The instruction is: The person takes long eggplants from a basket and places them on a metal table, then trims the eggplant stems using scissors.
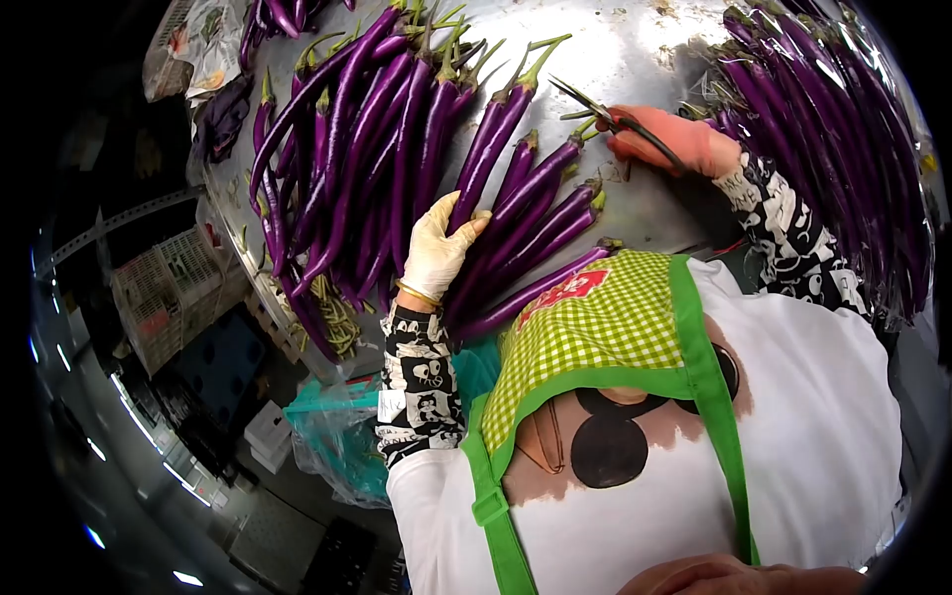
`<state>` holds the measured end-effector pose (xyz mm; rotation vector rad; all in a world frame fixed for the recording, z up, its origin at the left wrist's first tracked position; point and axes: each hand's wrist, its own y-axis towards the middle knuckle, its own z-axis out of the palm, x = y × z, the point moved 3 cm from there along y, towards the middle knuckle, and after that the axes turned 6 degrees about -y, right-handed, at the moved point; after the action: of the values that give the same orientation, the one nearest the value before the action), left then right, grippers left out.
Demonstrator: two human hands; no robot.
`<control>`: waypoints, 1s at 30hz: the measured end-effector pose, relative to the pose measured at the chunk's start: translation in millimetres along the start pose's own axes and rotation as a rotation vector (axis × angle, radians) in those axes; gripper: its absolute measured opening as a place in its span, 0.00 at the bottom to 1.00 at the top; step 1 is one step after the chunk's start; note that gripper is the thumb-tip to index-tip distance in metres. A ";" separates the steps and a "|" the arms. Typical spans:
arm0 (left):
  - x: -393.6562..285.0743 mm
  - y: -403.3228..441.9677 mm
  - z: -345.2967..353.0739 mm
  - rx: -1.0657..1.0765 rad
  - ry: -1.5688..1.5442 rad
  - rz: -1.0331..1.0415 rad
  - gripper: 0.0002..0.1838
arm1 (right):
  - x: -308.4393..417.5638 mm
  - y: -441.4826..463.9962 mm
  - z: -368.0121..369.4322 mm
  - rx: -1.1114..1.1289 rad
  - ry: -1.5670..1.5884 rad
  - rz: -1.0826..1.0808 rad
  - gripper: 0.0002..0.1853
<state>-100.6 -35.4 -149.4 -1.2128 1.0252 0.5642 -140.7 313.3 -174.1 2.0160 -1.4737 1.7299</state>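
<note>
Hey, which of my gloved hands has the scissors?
Your right hand, in the orange-pink glove, is holding the scissors. Your left hand, in the pale cream glove, grips purple eggplants instead.

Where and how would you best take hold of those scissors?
I'd grip the scissors by their dark handles, coming from the side of the right hand: the pointed blades face away from it, toward the eggplant stems, so fingers there could get cut.
</note>
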 end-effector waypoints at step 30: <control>-19.5 -29.3 19.5 0.032 0.487 -0.064 0.26 | -4.5 -0.4 18.1 0.046 0.191 -0.023 0.19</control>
<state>-79.0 -22.7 -117.8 -1.3830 1.3897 0.2003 -127.1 304.9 -183.8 1.8204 -1.3588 1.9028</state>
